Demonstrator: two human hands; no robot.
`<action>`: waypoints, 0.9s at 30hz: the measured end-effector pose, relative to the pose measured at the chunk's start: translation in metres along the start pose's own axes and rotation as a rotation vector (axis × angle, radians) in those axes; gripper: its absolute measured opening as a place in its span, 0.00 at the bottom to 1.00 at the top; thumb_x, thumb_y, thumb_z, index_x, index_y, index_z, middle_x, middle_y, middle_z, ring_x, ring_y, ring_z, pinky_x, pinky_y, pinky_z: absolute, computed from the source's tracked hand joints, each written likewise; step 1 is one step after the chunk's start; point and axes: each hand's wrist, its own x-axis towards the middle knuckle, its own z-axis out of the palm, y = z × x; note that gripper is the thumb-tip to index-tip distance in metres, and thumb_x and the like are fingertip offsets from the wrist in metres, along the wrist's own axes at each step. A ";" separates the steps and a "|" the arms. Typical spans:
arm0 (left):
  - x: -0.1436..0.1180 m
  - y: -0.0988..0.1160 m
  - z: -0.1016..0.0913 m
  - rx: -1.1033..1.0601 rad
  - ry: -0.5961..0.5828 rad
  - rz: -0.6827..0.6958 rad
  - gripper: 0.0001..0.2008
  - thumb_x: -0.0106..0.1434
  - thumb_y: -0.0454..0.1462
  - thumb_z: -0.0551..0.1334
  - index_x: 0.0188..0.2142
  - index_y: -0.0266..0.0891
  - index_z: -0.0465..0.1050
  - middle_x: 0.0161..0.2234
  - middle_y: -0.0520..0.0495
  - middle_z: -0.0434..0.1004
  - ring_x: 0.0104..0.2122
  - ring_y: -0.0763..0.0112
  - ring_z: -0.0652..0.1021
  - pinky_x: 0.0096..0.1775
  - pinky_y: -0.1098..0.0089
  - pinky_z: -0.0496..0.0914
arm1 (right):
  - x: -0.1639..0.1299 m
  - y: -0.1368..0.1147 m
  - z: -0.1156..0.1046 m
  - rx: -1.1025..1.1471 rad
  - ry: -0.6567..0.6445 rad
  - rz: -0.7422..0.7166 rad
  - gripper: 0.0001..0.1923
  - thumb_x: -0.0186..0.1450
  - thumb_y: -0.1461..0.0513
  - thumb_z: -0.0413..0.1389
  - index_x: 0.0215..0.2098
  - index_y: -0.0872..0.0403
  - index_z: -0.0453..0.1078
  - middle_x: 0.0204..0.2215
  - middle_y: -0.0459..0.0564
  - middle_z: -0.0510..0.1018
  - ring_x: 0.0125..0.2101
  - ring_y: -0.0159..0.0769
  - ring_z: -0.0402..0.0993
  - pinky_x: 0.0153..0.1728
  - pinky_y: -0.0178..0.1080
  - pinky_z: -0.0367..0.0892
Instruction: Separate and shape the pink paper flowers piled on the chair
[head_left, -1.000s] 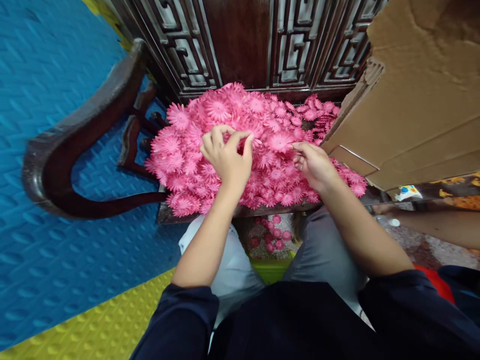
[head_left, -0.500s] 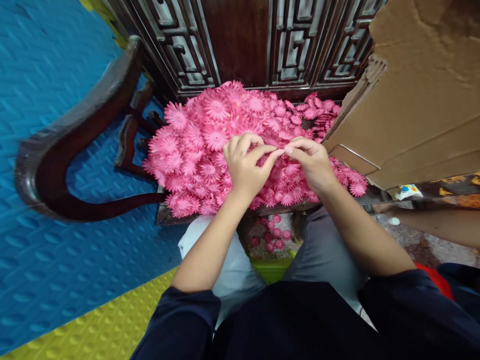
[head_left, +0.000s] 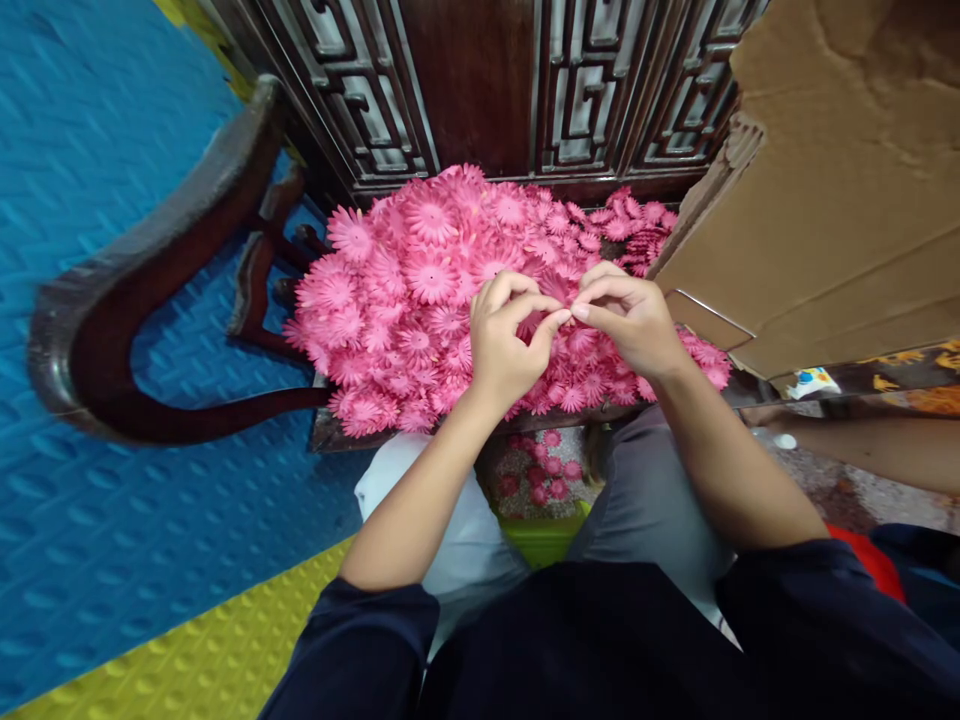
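Pink flowers in a thick heap on the seat, a few more below on the floor. Likely very light, soft and thin in the petals, apt to bend or catch on one another rather than slip; best taken at the centre, from behind, with a gentle pinch to spare the petals. Just over the heap, left hand and right hand together, fingertips to fingertips, thumb and forefinger pinched on each; too hidden to tell what, if anything, between. Farther out, curved armrest to the left, carved panel behind, cardboard to the right
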 end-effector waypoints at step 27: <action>0.002 -0.001 -0.007 -0.031 -0.089 -0.023 0.15 0.61 0.49 0.56 0.27 0.42 0.71 0.31 0.48 0.69 0.36 0.67 0.71 0.41 0.62 0.66 | 0.001 0.001 0.004 -0.022 -0.066 0.047 0.08 0.56 0.56 0.60 0.24 0.51 0.71 0.27 0.44 0.70 0.31 0.29 0.66 0.39 0.38 0.62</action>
